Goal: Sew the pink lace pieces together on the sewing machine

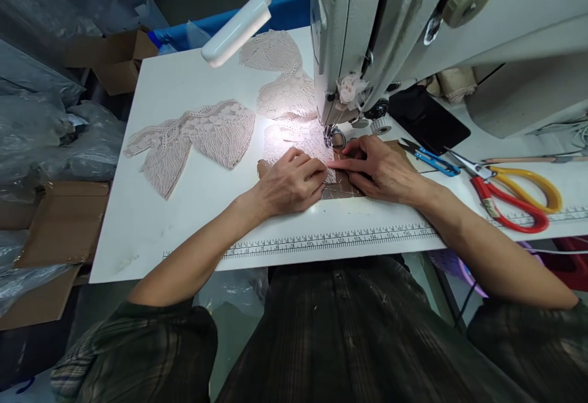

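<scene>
A pale pink lace piece (298, 138) lies under the presser foot (327, 136) of the sewing machine (349, 29). My left hand (294, 184) rests on its near edge, fingers curled and closed on the lace. Just right of the foot, my right hand (379, 167) pinches the lace edge between thumb and fingers. Its fingertips nearly meet those of the left hand. Beneath both hands is a brown plate (342, 190), partly covered. What lies between the fingertips is partly hidden.
More lace pieces lie left (220, 130) and behind (275, 54). A lamp (236, 29) hangs over them. To the right are blue thread snips (434, 161), scissors with red and yellow handles (514, 198) and a black phone (429, 120). A ruler strip (303, 245) runs along the front edge.
</scene>
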Tool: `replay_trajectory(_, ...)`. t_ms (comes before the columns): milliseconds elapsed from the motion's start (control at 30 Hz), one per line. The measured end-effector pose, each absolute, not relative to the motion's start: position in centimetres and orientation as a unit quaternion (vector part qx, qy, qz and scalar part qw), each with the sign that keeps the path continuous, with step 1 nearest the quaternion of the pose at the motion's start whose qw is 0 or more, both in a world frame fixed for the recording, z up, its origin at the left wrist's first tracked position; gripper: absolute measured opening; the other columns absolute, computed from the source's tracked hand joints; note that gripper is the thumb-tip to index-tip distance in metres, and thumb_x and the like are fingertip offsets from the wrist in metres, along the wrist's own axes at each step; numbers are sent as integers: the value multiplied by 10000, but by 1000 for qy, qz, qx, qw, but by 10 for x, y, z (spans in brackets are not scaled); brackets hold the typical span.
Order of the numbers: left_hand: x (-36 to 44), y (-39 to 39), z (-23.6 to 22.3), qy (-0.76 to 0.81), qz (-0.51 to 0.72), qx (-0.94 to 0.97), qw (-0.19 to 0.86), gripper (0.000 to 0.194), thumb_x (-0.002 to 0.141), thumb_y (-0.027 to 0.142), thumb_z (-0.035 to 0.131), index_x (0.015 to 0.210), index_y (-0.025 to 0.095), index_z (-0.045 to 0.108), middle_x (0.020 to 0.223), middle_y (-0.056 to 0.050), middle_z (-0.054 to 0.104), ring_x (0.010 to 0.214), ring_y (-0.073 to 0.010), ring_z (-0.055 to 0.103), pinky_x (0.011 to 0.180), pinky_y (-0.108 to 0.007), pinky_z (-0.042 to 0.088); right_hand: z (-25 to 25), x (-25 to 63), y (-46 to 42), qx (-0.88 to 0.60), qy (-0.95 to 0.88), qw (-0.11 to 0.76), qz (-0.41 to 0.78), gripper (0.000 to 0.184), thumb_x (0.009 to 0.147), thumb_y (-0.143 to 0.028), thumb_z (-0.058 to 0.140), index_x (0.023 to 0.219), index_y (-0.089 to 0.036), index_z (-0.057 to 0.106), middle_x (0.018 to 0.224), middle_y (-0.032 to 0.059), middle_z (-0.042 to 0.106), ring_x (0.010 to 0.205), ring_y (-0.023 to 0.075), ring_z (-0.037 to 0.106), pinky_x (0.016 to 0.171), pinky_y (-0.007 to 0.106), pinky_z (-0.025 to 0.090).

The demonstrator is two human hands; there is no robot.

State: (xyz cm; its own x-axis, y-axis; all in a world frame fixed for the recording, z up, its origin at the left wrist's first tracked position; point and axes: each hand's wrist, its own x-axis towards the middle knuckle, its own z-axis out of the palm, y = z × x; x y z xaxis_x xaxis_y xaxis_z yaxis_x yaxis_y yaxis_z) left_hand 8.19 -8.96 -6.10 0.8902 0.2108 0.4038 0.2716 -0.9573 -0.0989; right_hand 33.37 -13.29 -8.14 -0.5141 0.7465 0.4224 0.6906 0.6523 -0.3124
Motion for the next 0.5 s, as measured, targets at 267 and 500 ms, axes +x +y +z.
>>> replay_trajectory(267,82,-87,-51,-119,-152,-979,62,265,1020,289,500,1046,143,719,1002,-76,736,828,-187,653,891,-394,506,-79,330,-134,-431,-862,263,49,377,950,-211,516,1220,-280,769,1100,115,644,974,233,571,881,394,515)
replay_trajectory(500,84,-86,-46,-135,-137,-979,66,298,1006,315,479,981,152,728,929,-63,713,792,-192,628,979,-452,491,-79,327,-136,-456,-853,248,51,381,954,-223,512,1244,-278,753,1093,114,650,979,241,571,902,412,514)
